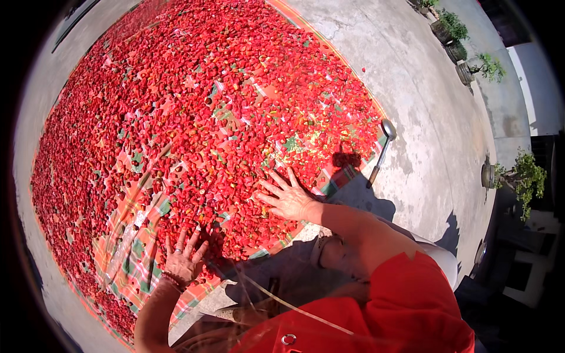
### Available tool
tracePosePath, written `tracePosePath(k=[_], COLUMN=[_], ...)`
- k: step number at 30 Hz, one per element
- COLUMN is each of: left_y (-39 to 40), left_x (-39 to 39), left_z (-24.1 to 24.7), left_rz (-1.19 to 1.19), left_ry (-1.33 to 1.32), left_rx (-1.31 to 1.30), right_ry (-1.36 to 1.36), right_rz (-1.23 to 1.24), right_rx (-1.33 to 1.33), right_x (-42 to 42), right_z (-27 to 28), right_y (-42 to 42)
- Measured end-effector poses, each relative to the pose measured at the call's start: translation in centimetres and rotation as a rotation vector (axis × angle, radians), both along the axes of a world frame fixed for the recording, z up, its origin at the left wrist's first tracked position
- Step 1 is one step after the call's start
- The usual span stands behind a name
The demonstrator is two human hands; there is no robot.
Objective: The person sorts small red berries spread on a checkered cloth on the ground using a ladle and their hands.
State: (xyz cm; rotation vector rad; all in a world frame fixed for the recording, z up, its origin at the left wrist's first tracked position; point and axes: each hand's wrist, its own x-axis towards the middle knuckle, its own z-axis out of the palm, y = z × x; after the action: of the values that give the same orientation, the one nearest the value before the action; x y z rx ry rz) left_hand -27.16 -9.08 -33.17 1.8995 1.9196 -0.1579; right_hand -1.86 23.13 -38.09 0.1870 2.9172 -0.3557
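Cut red chili peppers [229, 181] are spread thickly over a plaid orange-and-green sheet [139, 253] on the ground. My left hand [182, 261], with a ring and a bracelet, rests at the sheet's near side, fingers apart among the peppers. Farther right, my right hand [289, 199] lies palm down on the layer, its fingers spread. Neither hand grips anything that I can see. Beyond my right hand, pale seeds [304, 143] are scattered among the pieces. Bare patches of plaid show beyond my left hand.
A metal ladle [383, 152] with a brown handle lies across the sheet's right edge. Concrete ground [435, 145] surrounds the sheet. Potted plants [488, 174] stand along the right side. A dark pole [73, 28] lies at upper left.
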Motion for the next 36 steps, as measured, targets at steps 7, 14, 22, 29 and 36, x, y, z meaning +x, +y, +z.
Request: tracePosePath(k=[7, 14, 22, 29, 36], left_y=[-0.6, -0.7, -0.9, -4.1, -0.3], left_x=[0.0, -0.2, -0.8, -1.5, -0.3], left_z=[-1.2, -0.6, 1.3, 1.5, 0.1], left_rz=[-0.077, -0.053, 0.013, -0.055, 0.104], left_ry=[0.14, 0.151, 0.153, 0.197, 0.09], left_rx=[0.016, -0.016, -0.243, -0.313, -0.346], right_ry=[-0.034, 0.085, -0.189, 0.024, -0.028], right_rz=[-0.489, -0.903, -1.151, -0.586, -0.235], right_rx=[0.161, 0.355, 0.065, 0.058, -0.126], right_x=[6.3, 10.9, 3.6, -4.9, -12.0], right_z=[-1.1, -5.7, -4.3, -3.2, -0.4], right_y=[8.3, 13.3, 20.7, 11.5, -5.7])
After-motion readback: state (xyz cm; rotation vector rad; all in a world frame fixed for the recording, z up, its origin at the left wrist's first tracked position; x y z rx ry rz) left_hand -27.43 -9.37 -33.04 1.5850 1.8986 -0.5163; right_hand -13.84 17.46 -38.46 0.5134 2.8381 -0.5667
